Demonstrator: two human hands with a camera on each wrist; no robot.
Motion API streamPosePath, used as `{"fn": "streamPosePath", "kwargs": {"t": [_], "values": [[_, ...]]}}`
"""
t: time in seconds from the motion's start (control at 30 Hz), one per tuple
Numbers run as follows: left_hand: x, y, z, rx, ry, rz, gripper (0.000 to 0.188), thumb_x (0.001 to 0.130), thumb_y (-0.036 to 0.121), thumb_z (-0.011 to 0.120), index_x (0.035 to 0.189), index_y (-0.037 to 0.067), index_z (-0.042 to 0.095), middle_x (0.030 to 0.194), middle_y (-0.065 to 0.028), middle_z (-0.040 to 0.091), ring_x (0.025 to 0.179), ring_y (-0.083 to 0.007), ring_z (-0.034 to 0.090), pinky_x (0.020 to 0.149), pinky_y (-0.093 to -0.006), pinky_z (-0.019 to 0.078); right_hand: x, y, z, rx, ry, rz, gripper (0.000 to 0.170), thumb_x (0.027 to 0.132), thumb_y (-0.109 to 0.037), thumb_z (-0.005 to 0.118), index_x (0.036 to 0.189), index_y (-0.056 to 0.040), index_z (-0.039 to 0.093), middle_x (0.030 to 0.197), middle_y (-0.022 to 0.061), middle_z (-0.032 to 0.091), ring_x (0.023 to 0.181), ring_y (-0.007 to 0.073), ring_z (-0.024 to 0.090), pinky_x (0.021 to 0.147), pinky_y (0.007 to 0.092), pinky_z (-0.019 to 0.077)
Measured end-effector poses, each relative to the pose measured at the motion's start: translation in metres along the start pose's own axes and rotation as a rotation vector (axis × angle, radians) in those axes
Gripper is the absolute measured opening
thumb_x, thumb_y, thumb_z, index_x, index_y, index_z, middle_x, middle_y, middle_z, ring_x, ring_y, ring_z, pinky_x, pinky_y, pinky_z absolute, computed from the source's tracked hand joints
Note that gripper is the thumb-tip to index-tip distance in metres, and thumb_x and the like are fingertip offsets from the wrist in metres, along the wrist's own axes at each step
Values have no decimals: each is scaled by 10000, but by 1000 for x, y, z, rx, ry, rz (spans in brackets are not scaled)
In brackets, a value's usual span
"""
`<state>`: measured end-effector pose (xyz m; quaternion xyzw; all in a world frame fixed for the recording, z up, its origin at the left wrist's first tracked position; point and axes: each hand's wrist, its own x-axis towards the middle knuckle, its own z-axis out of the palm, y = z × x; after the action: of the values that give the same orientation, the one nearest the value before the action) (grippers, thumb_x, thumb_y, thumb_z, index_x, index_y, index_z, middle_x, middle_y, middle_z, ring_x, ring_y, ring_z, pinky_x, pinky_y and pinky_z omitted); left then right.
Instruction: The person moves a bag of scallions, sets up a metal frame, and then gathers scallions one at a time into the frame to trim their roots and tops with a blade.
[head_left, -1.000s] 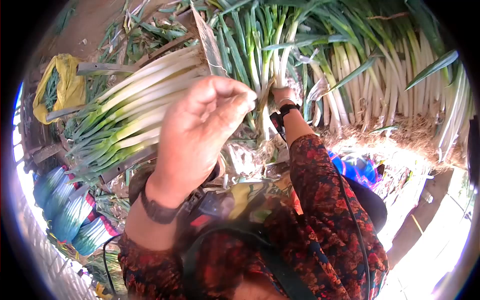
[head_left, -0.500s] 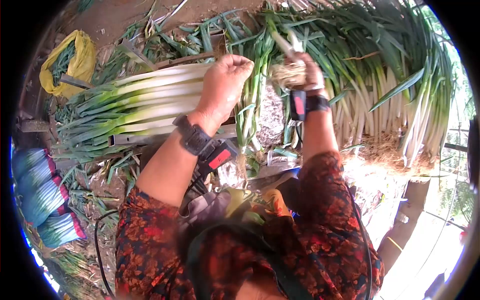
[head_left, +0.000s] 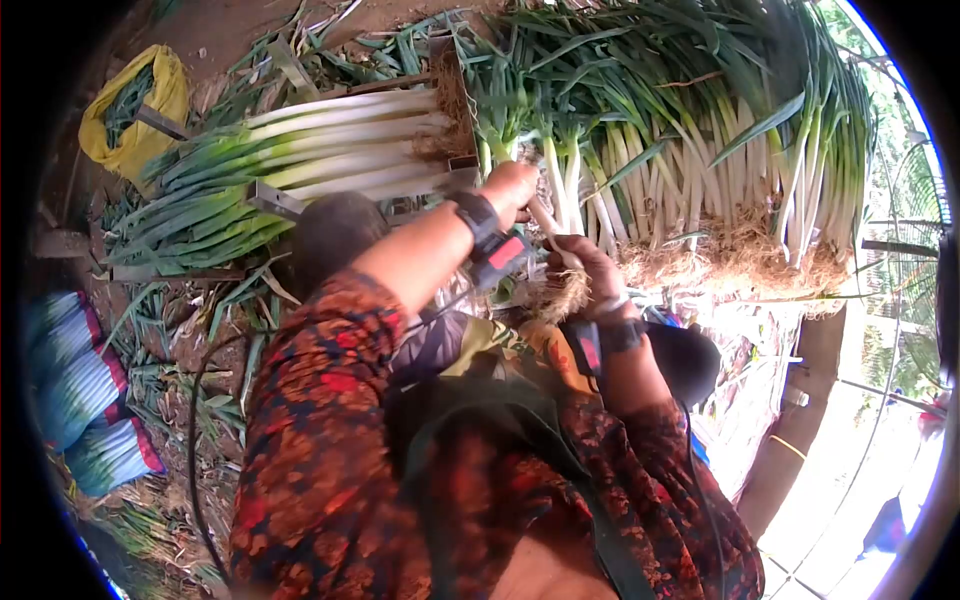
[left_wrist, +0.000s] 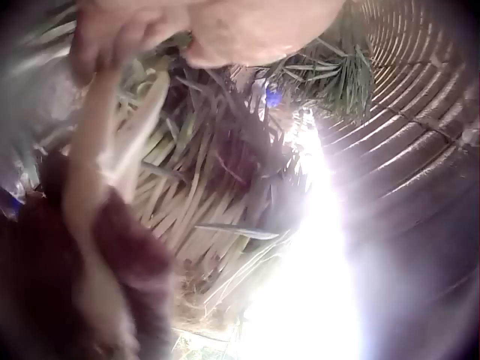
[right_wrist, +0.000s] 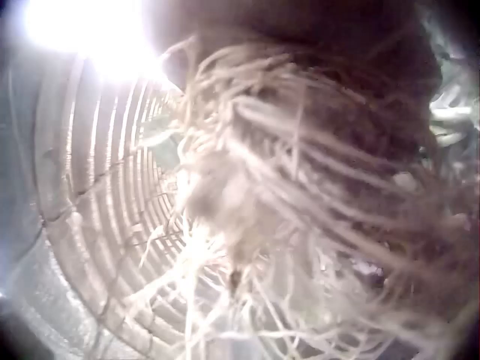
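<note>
Both hands are on one leek (head_left: 545, 220), its pale shaft slanting down to a bushy root end (head_left: 562, 295). My left hand (head_left: 510, 190) grips the upper part of the shaft; in the left wrist view its fingers (left_wrist: 131, 37) curl round the stalk. Lower down, near the roots, my right hand (head_left: 592, 268) holds the same leek, and shows dark in the left wrist view. Blurred pale roots (right_wrist: 232, 195) fill the right wrist view. Just behind the hands stand more leeks (head_left: 570, 185).
A row of leeks with clean white shafts (head_left: 350, 145) lies in a metal-sided rack (head_left: 275, 200) at left. Rooted leeks (head_left: 720, 190) are heaped at right. A yellow sack (head_left: 165, 80) is far left, above wrapped bundles (head_left: 85, 385). Leaf scraps (head_left: 215, 350) litter the ground.
My right hand was among the standing leeks, then lifted a leek by its root end and has now come down toward the lap. My left hand has moved right and taken hold of its shaft.
</note>
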<state>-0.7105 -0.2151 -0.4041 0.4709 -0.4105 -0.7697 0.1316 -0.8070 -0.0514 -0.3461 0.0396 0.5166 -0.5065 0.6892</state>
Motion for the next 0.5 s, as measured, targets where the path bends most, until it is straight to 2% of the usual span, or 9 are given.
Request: {"fn": "streamPosePath", "kwargs": {"t": [0.03,0.1,0.17,0.2,0.23,0.27,0.37,0.4,0.5], "values": [[5,-14,10,78,55,-4,464,902,514,512,1044,73,515,877,-88,547,871,-208,543,761,-436,493,-28,-4,5,5,-19,0,193,883,-226,555,933,-39,559,665,10,541,528,110,503,479,267,434],[-9,-9,27,-193,84,-53,573,882,601,490,1087,66,497,923,-98,546,912,-242,561,760,-455,515,-59,2,-17,62,-178,8,178,884,-210,539,933,-39,539,619,-4,472,483,99,441,442,256,394],[8,-30,31,-380,36,-69,758,824,651,547,1294,76,395,1125,-129,478,991,-300,542,828,-548,498,-99,17,-28,-57,-175,-70,209,879,-197,532,969,-9,516,596,-14,417,451,96,386,415,240,358],[19,-46,32,-458,23,-65,851,792,670,570,1357,85,321,1218,-155,434,1060,-337,512,854,-564,487,-118,14,-28,-161,-151,-27,265,860,-214,547,978,18,498,604,1,443,446,110,403,413,231,357],[12,-46,37,-538,9,-54,953,760,689,593,1420,94,247,1312,-182,390,1129,-374,482,880,-581,475,-137,18,-29,-313,-179,-112,318,833,-233,572,980,39,500,616,11,464,463,111,430,419,235,370],[2,-49,51,-682,22,-81,1108,622,769,653,1391,60,287,1331,-206,363,1124,-419,500,913,-634,432,-154,23,-25,-316,-161,-109,352,813,-253,592,984,42,505,628,13,478,476,109,443,429,234,377],[-22,-41,58,-707,-364,54,1238,566,795,664,1451,109,135,1397,-237,244,1163,-469,439,892,-710,394,-182,37,-32,-380,-146,-96,434,753,-290,647,986,52,517,653,17,502,498,105,462,450,233,387],[-16,-41,64,-708,-486,110,1314,519,818,669,1463,128,69,1419,-265,186,1197,-488,384,853,-784,336,-186,42,-43,-387,-239,-111,415,814,-259,626,1045,73,535,734,67,579,566,135,546,503,260,458],[-15,-21,79,-603,-621,441,834,736,588,690,1314,40,443,1140,-168,562,1068,-302,557,907,-486,473,-200,48,-48,-400,-309,-103,348,804,-209,637,1010,52,535,750,68,580,595,138,556,527,257,464]]}}
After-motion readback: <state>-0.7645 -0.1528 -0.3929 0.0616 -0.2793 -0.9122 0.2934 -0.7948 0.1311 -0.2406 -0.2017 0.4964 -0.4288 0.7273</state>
